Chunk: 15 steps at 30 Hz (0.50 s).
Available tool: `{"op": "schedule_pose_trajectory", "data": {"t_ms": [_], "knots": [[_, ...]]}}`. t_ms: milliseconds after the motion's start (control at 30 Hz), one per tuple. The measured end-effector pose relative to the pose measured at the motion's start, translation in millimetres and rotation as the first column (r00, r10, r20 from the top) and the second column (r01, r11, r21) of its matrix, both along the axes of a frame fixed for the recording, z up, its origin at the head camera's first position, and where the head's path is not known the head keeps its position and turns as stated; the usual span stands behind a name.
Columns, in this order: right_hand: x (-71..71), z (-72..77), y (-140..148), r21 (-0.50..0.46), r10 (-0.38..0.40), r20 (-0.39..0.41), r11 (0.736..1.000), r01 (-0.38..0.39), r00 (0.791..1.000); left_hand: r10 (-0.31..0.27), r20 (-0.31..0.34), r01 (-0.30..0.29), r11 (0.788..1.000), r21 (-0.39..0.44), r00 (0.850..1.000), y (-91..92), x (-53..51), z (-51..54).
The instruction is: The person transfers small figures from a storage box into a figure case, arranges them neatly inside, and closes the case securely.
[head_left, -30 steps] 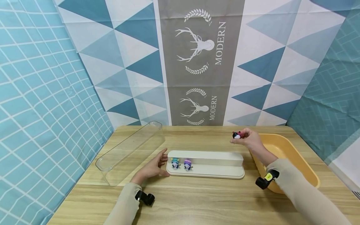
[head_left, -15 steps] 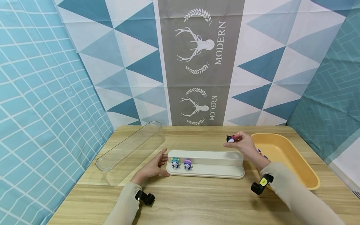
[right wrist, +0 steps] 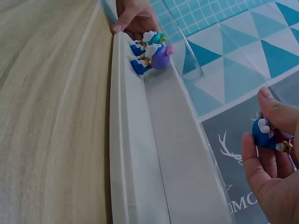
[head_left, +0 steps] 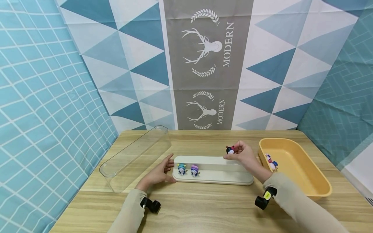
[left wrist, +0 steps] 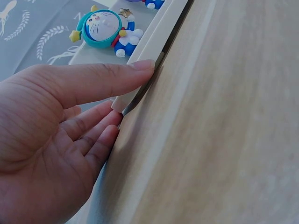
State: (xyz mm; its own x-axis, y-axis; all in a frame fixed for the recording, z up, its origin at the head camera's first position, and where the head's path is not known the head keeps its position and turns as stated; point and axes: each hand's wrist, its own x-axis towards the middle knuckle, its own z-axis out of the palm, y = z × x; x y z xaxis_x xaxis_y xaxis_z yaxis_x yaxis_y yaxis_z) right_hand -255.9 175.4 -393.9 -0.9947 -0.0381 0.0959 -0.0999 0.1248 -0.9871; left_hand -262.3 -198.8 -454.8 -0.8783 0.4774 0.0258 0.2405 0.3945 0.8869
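A white stepped stand (head_left: 221, 176) lies lengthwise on the table. On its lower ledge, at the left end, stand a teal-hooded figurine (head_left: 182, 169) and a purple-hatted one (head_left: 194, 170). My left hand (head_left: 157, 173) rests at the stand's left end; in the left wrist view its thumb (left wrist: 107, 81) lies on the rim, the other fingers loosely bent beside the corner. Above the stand's right half, my right hand (head_left: 243, 156) pinches a dark and red figurine (head_left: 230, 150); the right wrist view shows its blue lower part (right wrist: 264, 135) between thumb and fingers.
A clear, long cover (head_left: 135, 158) lies slanted on the table at the left. On the right, a yellow tray (head_left: 294, 161) holds small figurines (head_left: 273, 165) near its left wall. Patterned cloth (head_left: 204, 64) hangs behind the table.
My right hand has moved left and slightly down with its figurine, from beside the tray to over the stand. Figurines in the tray have come into view. My left hand has stayed put.
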Motion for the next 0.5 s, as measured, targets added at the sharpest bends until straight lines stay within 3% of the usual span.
{"op": "schedule_pose_trajectory", "data": {"t_ms": [500], "knots": [[10.1, -15.6, -20, -0.031, 0.004, -0.017, 0.999, -0.005, 1.0, 0.004, 0.016, -0.005, 1.0, 0.018, 1.0, -0.8, -2.0, -0.5]]}}
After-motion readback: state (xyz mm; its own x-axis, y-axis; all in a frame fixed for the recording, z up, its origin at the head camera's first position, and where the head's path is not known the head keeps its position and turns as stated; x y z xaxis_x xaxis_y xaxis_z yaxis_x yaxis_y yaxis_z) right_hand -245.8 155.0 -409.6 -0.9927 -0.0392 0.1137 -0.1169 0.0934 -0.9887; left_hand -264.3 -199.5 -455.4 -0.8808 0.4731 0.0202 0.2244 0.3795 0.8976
